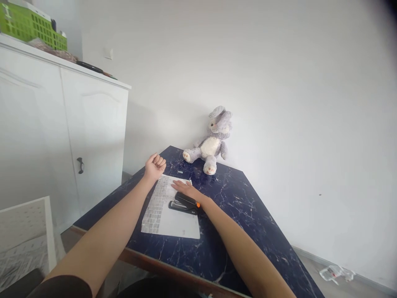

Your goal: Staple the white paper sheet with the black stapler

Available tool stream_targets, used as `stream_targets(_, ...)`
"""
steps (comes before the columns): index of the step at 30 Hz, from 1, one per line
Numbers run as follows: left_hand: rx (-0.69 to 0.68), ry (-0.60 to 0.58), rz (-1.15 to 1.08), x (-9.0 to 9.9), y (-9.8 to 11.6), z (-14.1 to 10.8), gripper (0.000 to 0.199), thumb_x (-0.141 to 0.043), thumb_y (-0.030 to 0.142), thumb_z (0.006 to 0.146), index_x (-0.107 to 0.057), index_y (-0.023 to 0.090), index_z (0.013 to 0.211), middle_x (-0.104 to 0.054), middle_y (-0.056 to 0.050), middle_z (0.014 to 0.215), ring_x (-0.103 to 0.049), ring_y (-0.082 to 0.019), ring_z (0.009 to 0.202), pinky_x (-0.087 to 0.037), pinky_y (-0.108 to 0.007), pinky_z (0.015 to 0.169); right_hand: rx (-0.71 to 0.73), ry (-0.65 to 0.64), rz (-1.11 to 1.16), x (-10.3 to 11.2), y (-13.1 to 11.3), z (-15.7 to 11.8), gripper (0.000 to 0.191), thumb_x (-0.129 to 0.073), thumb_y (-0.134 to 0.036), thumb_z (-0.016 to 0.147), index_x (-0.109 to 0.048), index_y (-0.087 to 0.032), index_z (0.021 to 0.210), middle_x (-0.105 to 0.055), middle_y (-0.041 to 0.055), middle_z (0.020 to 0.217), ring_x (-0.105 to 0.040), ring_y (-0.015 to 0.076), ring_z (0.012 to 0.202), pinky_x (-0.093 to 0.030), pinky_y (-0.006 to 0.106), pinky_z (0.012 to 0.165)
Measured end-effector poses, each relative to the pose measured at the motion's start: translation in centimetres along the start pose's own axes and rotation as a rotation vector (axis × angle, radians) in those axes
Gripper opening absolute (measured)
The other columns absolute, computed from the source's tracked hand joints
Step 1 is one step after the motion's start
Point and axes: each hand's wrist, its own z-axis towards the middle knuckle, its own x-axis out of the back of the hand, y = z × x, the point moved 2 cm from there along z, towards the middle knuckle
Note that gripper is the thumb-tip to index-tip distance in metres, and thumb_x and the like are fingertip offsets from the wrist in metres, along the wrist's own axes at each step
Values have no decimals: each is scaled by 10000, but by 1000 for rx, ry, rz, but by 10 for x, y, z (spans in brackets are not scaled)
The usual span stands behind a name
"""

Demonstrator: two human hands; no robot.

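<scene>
My left hand is curled into a fist by the upper left corner of a stack of printed paper. What the fist holds, if anything, is hidden. With fingers stretched out, my right hand lies flat on the upper part of the paper. A black stapler with an orange tip rests on the sheets, just below my right hand and against that wrist. Beyond the paper's top edge lies a small pale green piece, too small to name.
A grey plush rabbit sits at the far end of the dark blue marbled table, against the wall. On the left stands a white cabinet with a green basket on top. Some plastic packaging lies on the floor at right.
</scene>
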Motion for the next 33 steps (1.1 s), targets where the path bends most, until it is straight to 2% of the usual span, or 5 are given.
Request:
stream_targets(10,294,-130,505,-33,-72,-15,376,-650,355,900,-511,174,601,-376,45,491,-363,-78,418,-355,-220,433,-309,10,2,3,65,-128,551,-283,-452,1067,-217,-352,1605,-159,14,1687,-117,275,1558,-35,592,1228)
stream_targets(14,347,-58,623,-39,-110,-27,236,-716,351,841,-650,136,773,-593,-16,623,-526,-106,502,-464,-244,503,-332,134,-79,31,48,-142,460,-388,-459,1036,-543,-294,1437,-421,75,1582,-325,300,1482,-171,566,1212)
stream_targets(17,374,-5,690,-40,-126,-34,209,-687,335,846,-656,130,816,-673,-63,736,-596,-115,572,-523,-264,586,-380,271,-45,60,28,-160,445,-403,-506,1026,-717,-207,1128,-675,137,1247,-594,301,1177,-417,469,1037)
stream_targets(23,442,-58,793,-46,-135,-44,262,-685,394,853,-666,133,856,-703,-87,779,-618,-133,571,-520,-277,569,-224,81,119,64,-2,-192,494,-612,-665,871,-677,-182,949,-683,47,858,-572,184,702,-411,285,664)
stream_targets(33,513,-147,824,-46,-138,-48,352,-616,474,919,-699,132,934,-757,-150,1021,-738,-225,890,-552,-351,870,-139,233,342,54,11,-187,505,-659,-608,861,-693,-172,1113,-709,76,1056,-625,221,888,-470,311,803)
